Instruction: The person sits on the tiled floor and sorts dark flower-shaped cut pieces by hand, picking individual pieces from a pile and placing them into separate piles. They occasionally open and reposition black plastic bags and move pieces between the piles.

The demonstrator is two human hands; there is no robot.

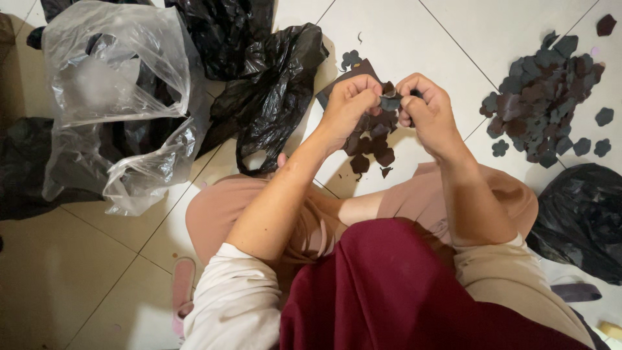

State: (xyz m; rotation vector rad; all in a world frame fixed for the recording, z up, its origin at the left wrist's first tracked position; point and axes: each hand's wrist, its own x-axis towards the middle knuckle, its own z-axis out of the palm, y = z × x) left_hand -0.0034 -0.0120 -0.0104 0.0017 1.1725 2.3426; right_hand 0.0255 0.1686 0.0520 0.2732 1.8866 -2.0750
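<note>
The tiled floor [402, 39] carries everything here, and the person sits on it with knees drawn up. At ten o'clock slumps a clear plastic bag [110, 84], with crumpled black bags [272, 84] beside it toward eleven. At two o'clock lies a big heap of dark flower-shaped cutouts [544, 91], a few strays scattered round its edge; another black bag [583, 220] sits at four o'clock. Near twelve, just under the hands, hangs a smaller bunch of cutouts [372, 139].

The left hand [346, 110] and right hand [427, 110] meet at twelve o'clock, fingers of both closed in a pinch on one single cutout [390, 102] held between them above the bunch. The step in hand looks like separating or peeling one piece from its neighbours; the next move would call for a fine thumb-and-finger pull without tearing the thin petals.
</note>
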